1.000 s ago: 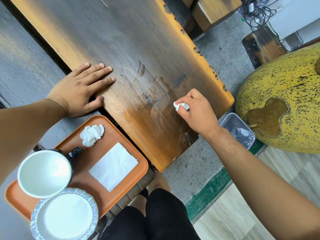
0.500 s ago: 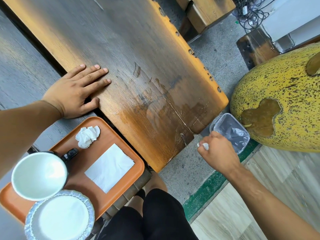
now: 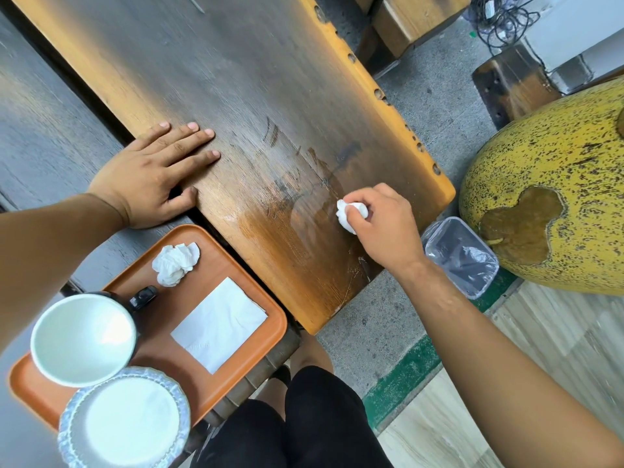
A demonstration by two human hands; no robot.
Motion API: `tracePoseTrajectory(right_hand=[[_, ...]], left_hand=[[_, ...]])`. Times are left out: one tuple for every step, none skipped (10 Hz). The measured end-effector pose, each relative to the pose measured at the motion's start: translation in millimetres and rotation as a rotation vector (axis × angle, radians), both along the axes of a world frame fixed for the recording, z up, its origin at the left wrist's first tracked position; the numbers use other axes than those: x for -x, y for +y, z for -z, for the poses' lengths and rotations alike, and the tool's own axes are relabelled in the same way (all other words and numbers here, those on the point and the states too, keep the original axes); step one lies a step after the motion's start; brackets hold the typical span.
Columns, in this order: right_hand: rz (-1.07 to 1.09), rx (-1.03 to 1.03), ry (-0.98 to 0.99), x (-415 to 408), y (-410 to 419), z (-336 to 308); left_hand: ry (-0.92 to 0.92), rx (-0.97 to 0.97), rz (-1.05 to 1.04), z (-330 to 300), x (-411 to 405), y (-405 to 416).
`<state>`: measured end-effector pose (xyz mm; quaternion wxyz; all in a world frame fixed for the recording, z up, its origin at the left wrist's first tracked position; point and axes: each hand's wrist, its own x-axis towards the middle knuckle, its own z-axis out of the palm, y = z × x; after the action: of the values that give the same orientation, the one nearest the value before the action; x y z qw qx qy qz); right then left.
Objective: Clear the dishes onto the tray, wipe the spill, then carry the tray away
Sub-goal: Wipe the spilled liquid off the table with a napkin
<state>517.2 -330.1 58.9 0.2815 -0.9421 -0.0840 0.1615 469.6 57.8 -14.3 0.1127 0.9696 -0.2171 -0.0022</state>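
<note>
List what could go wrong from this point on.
1. The tissue wad in the right hand is small against the wet sheen on the table, so it may smear rather than dry it.
2. The tray juts past its support; a knee could tip it.
3. The mug and plate crowd one end, so it may tilt when lifted.

Your far tabletop is bare, free to sweep. Near-left, tray w/ mug, plate blocks. Left hand flat mid-table. Bin off the right edge.
</note>
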Motion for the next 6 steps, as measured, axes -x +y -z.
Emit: tracePoseTrajectory(right_hand=[[0.032, 0.028, -0.104, -8, 18, 5], [0.003, 0.072, -0.174, -12, 23, 8], [-0.125, 0.124, -0.229, -15, 23, 13], [-0.194, 0.160, -0.233, -15, 18, 13], [-0.257, 0.186, -0.207, -10, 8, 10], [-0.295, 0.201, -0.192, -2, 1, 7]], left_hand=[[0.000, 0.002, 0.000, -1, 0, 1], [0.000, -0.001, 0.000, -1, 0, 1], [-0.001, -0.007, -0.001, -1, -1, 0], [0.001, -0.008, 0.004, -1, -1, 1], [0.000, -0.011, 0.005, -1, 0, 1], [0.000, -0.013, 0.003, -1, 0, 1]])
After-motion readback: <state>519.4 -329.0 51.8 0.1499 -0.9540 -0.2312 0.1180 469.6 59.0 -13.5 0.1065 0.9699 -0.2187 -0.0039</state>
